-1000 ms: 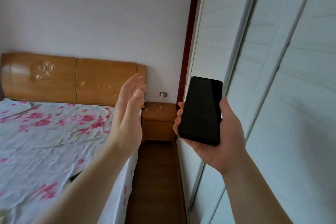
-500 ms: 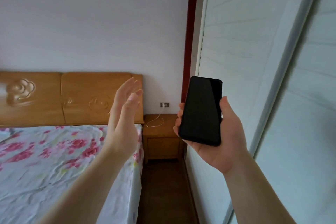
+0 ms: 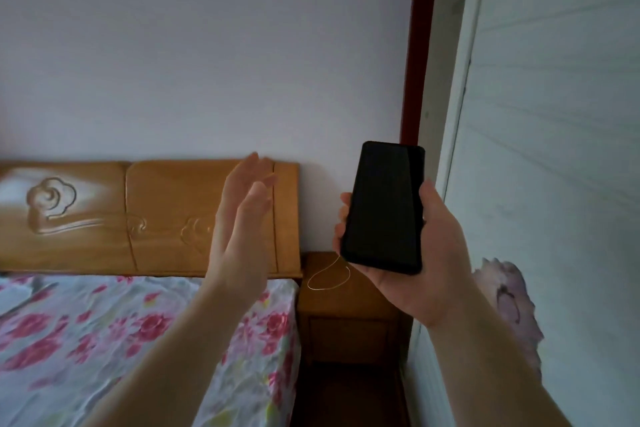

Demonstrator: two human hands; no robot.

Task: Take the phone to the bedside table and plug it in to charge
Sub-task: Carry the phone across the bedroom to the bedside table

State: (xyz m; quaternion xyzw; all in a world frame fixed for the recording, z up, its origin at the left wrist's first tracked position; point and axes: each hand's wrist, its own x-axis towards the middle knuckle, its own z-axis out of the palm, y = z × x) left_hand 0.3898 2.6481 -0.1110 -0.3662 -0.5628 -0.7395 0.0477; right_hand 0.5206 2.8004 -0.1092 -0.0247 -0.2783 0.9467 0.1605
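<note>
A black phone (image 3: 382, 206) with a dark screen stands upright in my right hand (image 3: 420, 263), which grips it from below and the sides. My left hand (image 3: 242, 225) is raised beside it, flat and empty, fingers pointing up. Behind and below the phone is the wooden bedside table (image 3: 349, 315), wedged between the bed and the wardrobe. A thin white charging cable (image 3: 329, 279) lies looped on its top; the cable's upper end and the wall socket are hidden behind the phone.
The bed with a floral sheet (image 3: 138, 340) and carved wooden headboard (image 3: 149, 215) fills the left. A pale sliding wardrobe door (image 3: 554, 184) with a flower decal lines the right. A narrow dark floor strip (image 3: 346, 395) runs between them to the table.
The view has moved closer to the bedside table, which now looks larger. The phone now covers the wall socket. Both hands keep the same pose.
</note>
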